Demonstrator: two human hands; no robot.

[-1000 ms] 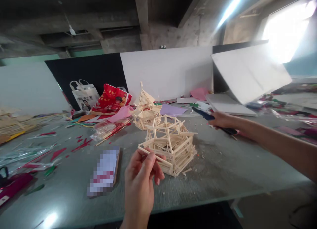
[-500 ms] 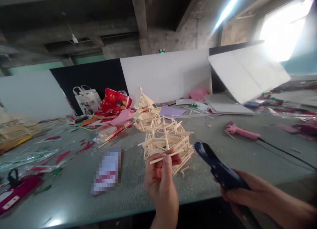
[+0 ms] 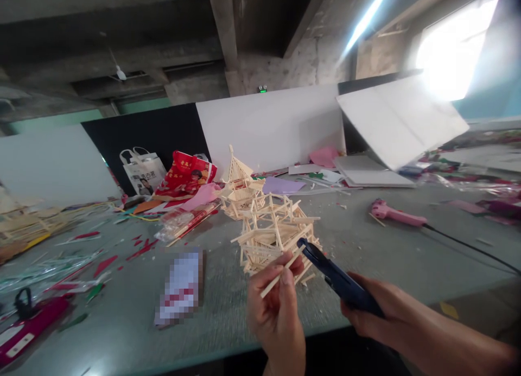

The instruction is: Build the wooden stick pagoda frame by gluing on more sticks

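Observation:
My left hand is closed, pinching a thin wooden stick between thumb and fingers. The stick slants up to the right. My right hand is wrapped round a dark blue hand cutter. The cutter's jaws are at the upper end of the stick; whether they touch it I cannot tell. Just behind my hands stands an open framework of wooden sticks, partly covered by my left hand and the cutter. A pointed wooden stick tower rises behind that framework.
A pink glue gun with a black cord lies on the grey table to the right. At left are a blurred-out packet, plastic-wrapped sticks and a magenta device. Bags and card sheets lie at the back.
My right hand has brought the cutter leftward to the stick's upper end. My left hand has moved slightly right and down, and the stick now tilts more steeply.

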